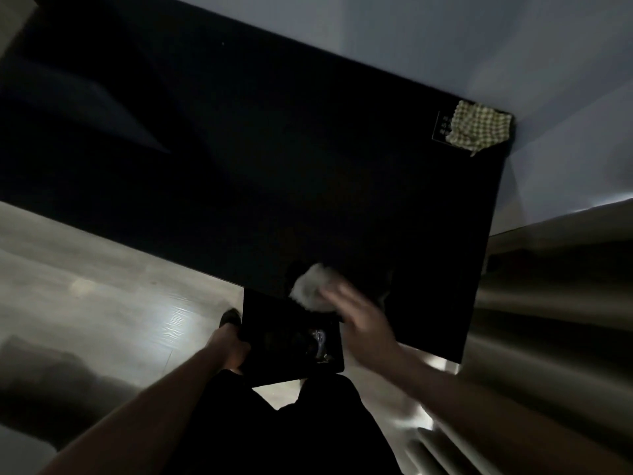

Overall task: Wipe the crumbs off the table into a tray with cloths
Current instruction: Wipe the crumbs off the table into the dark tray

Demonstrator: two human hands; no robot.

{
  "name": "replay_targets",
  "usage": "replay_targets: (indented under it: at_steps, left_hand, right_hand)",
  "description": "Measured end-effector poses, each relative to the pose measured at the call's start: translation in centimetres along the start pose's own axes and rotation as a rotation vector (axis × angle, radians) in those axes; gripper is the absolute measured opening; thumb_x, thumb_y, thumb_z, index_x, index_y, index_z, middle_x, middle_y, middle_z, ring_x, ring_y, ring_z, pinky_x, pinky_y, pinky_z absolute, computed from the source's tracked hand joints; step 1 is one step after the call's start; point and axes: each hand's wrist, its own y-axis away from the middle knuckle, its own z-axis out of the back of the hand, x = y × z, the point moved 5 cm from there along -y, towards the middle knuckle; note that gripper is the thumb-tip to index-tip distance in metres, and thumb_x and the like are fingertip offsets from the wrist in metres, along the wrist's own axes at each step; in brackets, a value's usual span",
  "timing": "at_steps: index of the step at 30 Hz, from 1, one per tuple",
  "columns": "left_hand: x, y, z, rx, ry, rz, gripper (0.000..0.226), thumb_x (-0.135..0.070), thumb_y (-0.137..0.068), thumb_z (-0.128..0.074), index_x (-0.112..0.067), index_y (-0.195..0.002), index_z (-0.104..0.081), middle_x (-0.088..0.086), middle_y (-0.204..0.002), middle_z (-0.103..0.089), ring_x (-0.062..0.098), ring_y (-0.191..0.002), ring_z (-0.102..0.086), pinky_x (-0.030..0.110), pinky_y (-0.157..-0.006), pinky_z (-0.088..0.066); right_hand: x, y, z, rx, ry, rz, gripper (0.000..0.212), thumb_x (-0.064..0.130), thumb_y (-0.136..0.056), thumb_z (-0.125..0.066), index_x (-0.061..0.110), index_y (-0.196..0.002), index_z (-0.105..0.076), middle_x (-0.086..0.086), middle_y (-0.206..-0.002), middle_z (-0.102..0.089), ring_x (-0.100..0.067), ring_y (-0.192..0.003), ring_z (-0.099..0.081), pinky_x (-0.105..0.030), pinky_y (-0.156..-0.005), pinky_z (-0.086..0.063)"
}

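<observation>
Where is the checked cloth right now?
In the head view, the checked cloth lies crumpled on the far right corner of the black table, away from both hands.

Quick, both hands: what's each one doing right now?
Left hand: grips the black tray's left edge, below the table edge.
Right hand: blurred, on the white cloth at the table edge; grip cannot be told.

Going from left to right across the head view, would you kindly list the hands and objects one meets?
Left hand gripping the dark tray's edge → dark tray held below the table's near edge → pale cloth → right hand on that cloth → checked cloth at the table's far right corner.
</observation>
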Motion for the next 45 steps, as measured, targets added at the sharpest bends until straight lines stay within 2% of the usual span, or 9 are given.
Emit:
replay_targets:
  at_steps: [3,9,13,17,21,24,31,37,45]
  left_hand:
    - [0.2,-0.2,-0.4,0.010,-0.040,-0.010,0.022,-0.018,-0.085,-0.065,-0.004,-0.101,-0.068,0.019,-0.105,-0.073,0.034,-0.101,-0.071,0.028,-0.071,-0.048]
    - [0.1,-0.4,-0.6,0.023,-0.099,-0.039,0.013,-0.019,-0.082,-0.065,-0.010,-0.088,-0.058,0.013,-0.089,-0.069,0.033,-0.096,-0.072,0.026,-0.068,-0.046]
    - [-0.4,-0.3,-1.0,0.028,-0.135,-0.057,0.015,-0.018,-0.082,-0.065,-0.008,-0.090,-0.057,0.009,-0.086,-0.065,0.030,-0.089,-0.069,0.027,-0.069,-0.046]
    - [-1.0,-0.1,-1.9,0.038,-0.128,-0.069,0.015,-0.013,-0.083,-0.064,-0.004,-0.095,-0.065,0.003,-0.070,-0.062,0.028,-0.083,-0.069,0.026,-0.065,-0.047]
    - [-1.6,0.3,-2.3,0.029,-0.123,-0.091,0.029,-0.015,-0.084,-0.064,-0.001,-0.108,-0.069,0.016,-0.099,-0.075,0.028,-0.089,-0.072,0.030,-0.073,-0.056]
    - [-1.5,0.3,-2.7,0.025,-0.157,-0.115,0.031,-0.024,-0.084,-0.066,-0.005,-0.108,-0.070,0.015,-0.101,-0.076,0.029,-0.094,-0.074,0.031,-0.077,-0.057]
    - [-2.7,0.2,-3.2,0.035,-0.227,-0.182,0.037,-0.028,-0.087,-0.063,-0.003,-0.114,-0.071,0.015,-0.109,-0.075,0.029,-0.104,-0.071,0.030,-0.085,-0.052]
    - [-3.0,0.3,-3.6,0.039,-0.271,-0.167,0.040,-0.031,-0.081,-0.066,-0.007,-0.112,-0.073,0.011,-0.107,-0.076,0.026,-0.102,-0.072,0.028,-0.082,-0.053]
    - [-3.2,0.4,-3.2,0.056,-0.299,-0.154,0.040,-0.034,-0.083,-0.067,-0.008,-0.113,-0.070,0.010,-0.109,-0.076,0.026,-0.103,-0.072,0.031,-0.084,-0.056]
  right_hand:
    - [-1.7,-3.0,8.8,-0.265,0.188,-0.052,0.054,-0.006,-0.099,-0.047,0.014,-0.147,-0.056,0.000,-0.158,-0.042,-0.005,-0.150,-0.032,-0.013,-0.121,-0.023]
    - [-10.3,-6.2,18.9,-0.346,0.500,-0.344,0.067,-0.006,-0.095,-0.048,0.023,-0.155,-0.044,-0.002,-0.169,-0.027,-0.028,-0.154,-0.028,-0.046,-0.124,-0.029]
    - [-10.7,-3.5,14.6,-0.382,0.608,-0.356,0.072,-0.002,-0.086,-0.052,0.019,-0.155,-0.041,-0.009,-0.166,-0.030,-0.034,-0.150,-0.030,-0.058,-0.119,-0.032]
    - [-7.6,1.2,6.4,-0.446,0.398,-0.284,0.071,-0.004,-0.084,-0.045,0.019,-0.151,-0.052,-0.008,-0.163,-0.040,-0.030,-0.150,-0.036,-0.047,-0.122,-0.025]
    - [-4.0,4.9,-3.0,-0.238,0.167,-0.137,0.060,0.004,-0.090,-0.052,0.034,-0.142,-0.057,0.007,-0.157,-0.046,-0.014,-0.151,-0.036,-0.040,-0.124,-0.024]
    - [-0.8,6.5,-7.3,-0.061,-0.019,-0.080,0.060,-0.004,-0.089,-0.056,0.026,-0.140,-0.065,0.027,-0.153,-0.043,0.001,-0.145,-0.041,-0.019,-0.119,-0.031]
    - [-1.8,6.4,1.8,-0.341,-0.101,-0.248,0.055,0.007,-0.093,-0.048,0.025,-0.143,-0.061,0.010,-0.154,-0.051,0.002,-0.148,-0.036,-0.033,-0.122,-0.034]
    - [-10.3,5.7,14.6,-0.564,0.256,-0.426,0.060,-0.004,-0.092,-0.040,0.014,-0.146,-0.057,-0.009,-0.159,-0.045,-0.029,-0.151,-0.036,-0.053,-0.119,-0.036]
    - [-9.4,8.1,6.0,-0.443,0.399,-0.421,0.077,0.007,-0.073,-0.039,0.015,-0.148,-0.054,-0.007,-0.165,-0.035,-0.032,-0.152,-0.032,-0.060,-0.117,-0.031]
